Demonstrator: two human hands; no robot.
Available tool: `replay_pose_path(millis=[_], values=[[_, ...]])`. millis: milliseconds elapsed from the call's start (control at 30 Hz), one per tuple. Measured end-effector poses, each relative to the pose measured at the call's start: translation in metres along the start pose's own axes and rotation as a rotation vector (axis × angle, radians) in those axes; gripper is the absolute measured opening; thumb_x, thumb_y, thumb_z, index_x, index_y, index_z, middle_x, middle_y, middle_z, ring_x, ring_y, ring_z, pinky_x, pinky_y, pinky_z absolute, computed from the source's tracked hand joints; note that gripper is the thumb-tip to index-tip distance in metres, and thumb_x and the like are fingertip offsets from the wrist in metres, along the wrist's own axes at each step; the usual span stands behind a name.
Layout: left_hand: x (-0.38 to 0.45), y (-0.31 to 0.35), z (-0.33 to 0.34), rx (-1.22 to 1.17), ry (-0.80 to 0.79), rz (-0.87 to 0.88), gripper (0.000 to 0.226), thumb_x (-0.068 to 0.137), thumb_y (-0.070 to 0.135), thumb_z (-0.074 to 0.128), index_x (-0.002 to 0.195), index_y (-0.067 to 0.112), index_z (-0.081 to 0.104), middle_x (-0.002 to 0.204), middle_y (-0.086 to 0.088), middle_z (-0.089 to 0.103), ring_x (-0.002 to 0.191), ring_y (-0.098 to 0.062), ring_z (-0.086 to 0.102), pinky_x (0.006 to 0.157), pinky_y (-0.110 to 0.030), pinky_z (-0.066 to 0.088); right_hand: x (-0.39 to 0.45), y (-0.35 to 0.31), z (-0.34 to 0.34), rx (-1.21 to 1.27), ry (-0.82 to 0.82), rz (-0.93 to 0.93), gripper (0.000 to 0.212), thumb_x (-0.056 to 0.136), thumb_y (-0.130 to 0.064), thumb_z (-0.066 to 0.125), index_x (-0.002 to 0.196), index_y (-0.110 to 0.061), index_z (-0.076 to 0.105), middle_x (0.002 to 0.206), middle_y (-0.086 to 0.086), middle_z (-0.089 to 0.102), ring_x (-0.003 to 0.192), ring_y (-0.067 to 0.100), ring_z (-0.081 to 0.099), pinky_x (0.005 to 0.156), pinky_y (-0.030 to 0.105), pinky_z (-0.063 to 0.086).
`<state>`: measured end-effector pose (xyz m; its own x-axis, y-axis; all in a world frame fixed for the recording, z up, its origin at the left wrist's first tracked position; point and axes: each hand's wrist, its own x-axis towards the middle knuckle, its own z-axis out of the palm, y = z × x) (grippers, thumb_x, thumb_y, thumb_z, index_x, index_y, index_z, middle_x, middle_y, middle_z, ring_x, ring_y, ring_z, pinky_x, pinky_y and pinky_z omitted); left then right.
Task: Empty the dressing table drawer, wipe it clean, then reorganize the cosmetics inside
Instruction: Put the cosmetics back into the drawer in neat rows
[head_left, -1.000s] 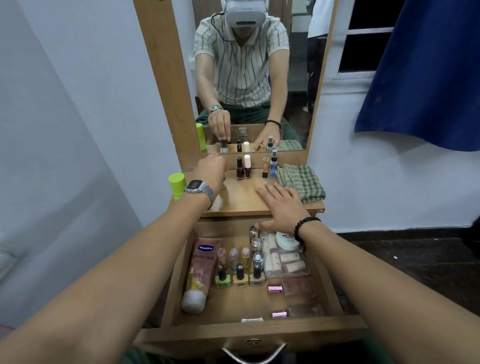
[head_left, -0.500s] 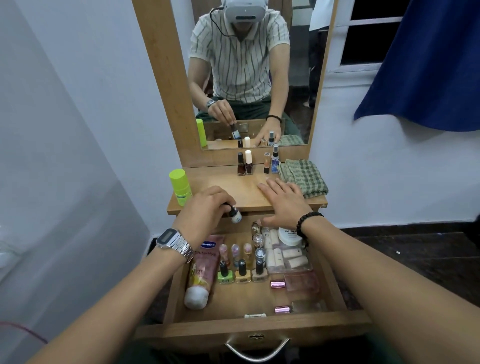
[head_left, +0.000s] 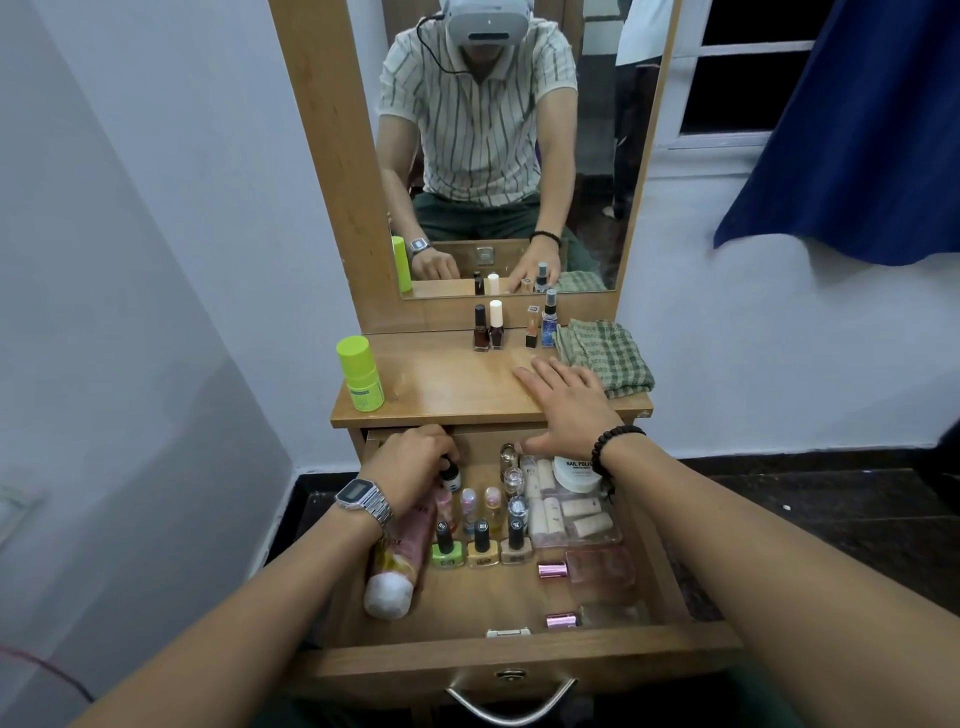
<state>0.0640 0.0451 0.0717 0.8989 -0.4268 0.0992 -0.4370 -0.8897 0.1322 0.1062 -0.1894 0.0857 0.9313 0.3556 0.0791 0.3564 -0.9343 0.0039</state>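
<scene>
A small upright bottle (head_left: 451, 474) is being pinched by the left hand (head_left: 413, 460) at the drawer (head_left: 519, 660)'s back-left, while the right hand (head_left: 563, 402) is being rested flat on the tabletop (head_left: 441, 384).

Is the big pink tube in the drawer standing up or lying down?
Lying down. The pink tube lies flat on the drawer floor, white cap toward the front.

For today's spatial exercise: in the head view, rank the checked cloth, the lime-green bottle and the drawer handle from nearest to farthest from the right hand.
1. Checked cloth: beside the right hand, on the tabletop's right.
2. Lime-green bottle: tabletop's left corner.
3. Drawer handle: bottom, on the drawer front.
</scene>
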Motion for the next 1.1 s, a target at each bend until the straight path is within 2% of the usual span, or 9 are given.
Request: replay_pose_path(millis=[200,367,533,667,833,1000,1100], values=[[0.007,0.002,0.007,0.047,-0.034,0.023,0.024,0.09,0.012,0.054,0.11,0.023,0.063,0.112,0.005,0.058,0.1,-0.019,0.06,0.077,-0.03,0.043,-0.001,0.0,-0.003,-0.005,-0.001,0.0,0.103,0.075,-0.063,0.062,0.153,-0.03,0.005,0.162,0.002,0.007,0.148,0.021,0.006,0.118,0.042,0.005],[0.009,0.003,0.006,0.068,-0.038,0.029,0.023,0.09,0.011,0.053,0.107,0.024,0.062,0.109,0.006,0.056,0.094,-0.02,0.062,0.074,-0.031,0.044,0.0,0.001,-0.003,0.002,0.001,-0.001,0.104,0.074,-0.064,0.063,0.153,-0.03,0.005,0.162,0.002,0.007,0.148,0.021,0.007,0.118,0.042,0.005],[0.008,0.002,0.005,0.064,-0.04,0.047,0.027,0.087,0.009,0.057,0.108,0.025,0.06,0.109,0.007,0.055,0.094,-0.016,0.061,0.073,-0.026,0.042,0.0,0.001,-0.003,0.003,0.001,-0.001,0.105,0.073,-0.065,0.063,0.153,-0.03,0.005,0.161,0.001,0.008,0.148,0.022,0.006,0.118,0.042,0.005],[0.008,0.001,-0.002,0.086,-0.029,0.055,0.026,0.09,0.012,0.053,0.111,0.024,0.059,0.109,0.004,0.057,0.094,-0.022,0.062,0.076,-0.032,0.046,0.0,0.002,-0.002,0.002,0.005,0.0,0.105,0.073,-0.064,0.064,0.153,-0.03,0.005,0.161,0.001,0.008,0.148,0.022,0.006,0.117,0.042,0.005],[0.016,0.023,-0.038,0.026,0.202,0.1,0.021,0.093,0.013,0.05,0.103,0.022,0.066,0.099,0.004,0.065,0.081,-0.02,0.063,0.07,-0.036,0.052,0.001,0.002,0.0,0.001,0.008,0.001,0.105,0.072,-0.065,0.064,0.153,-0.03,0.005,0.161,0.001,0.007,0.148,0.022,0.006,0.117,0.041,0.004],[0.072,0.038,-0.077,-0.046,0.41,-0.027,0.02,0.093,0.014,0.05,0.104,0.017,0.066,0.101,-0.002,0.064,0.092,-0.023,0.06,0.072,-0.032,0.044,0.001,0.002,0.0,0.007,0.011,0.001,0.106,0.072,-0.063,0.065,0.153,-0.03,0.006,0.161,0.002,0.008,0.148,0.022,0.006,0.117,0.041,0.004],[0.107,0.035,-0.086,0.008,0.408,-0.12,0.025,0.09,0.01,0.052,0.112,0.014,0.063,0.11,-0.004,0.061,0.099,-0.024,0.059,0.075,-0.031,0.043,0.001,0.002,0.0,0.006,0.017,-0.005,0.105,0.072,-0.063,0.065,0.153,-0.029,0.007,0.161,0.002,0.009,0.148,0.022,0.007,0.117,0.041,0.005]])
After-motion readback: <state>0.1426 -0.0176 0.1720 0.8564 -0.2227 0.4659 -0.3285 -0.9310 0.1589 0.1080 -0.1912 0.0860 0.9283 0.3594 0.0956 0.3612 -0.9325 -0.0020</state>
